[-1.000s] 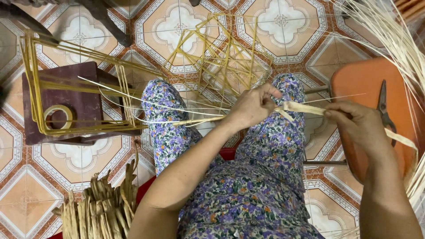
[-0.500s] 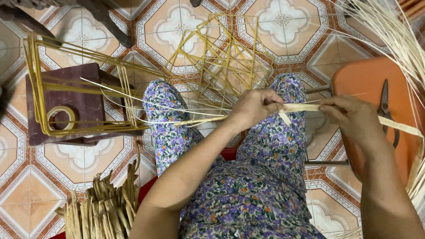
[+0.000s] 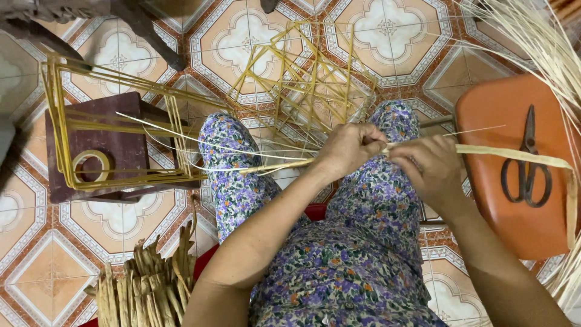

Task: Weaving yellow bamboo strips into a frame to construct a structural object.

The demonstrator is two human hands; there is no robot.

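Note:
I sit with my knees in floral trousers over a tiled floor. My left hand [image 3: 350, 148] is closed around a yellow cane rod [image 3: 275, 166] with thin pale strands trailing off to the left. My right hand [image 3: 426, 166] pinches a flat pale fibre strip [image 3: 514, 154] right beside the left hand. The strip runs right across an orange stool [image 3: 514, 230] and bends down at the far right edge.
Black scissors [image 3: 525, 166] lie on the orange stool. A yellow cane frame [image 3: 115, 127] rests on a dark wooden stool [image 3: 121, 145] with a tape roll [image 3: 91, 165]. More cane frames [image 3: 315, 79] lie ahead, a dried-leaf bundle [image 3: 145, 290] lower left, loose pale fibres [image 3: 544, 42] upper right.
My right hand has slid left along the strip until it meets my left hand. The view has drifted slightly; the frames and stools stay put.

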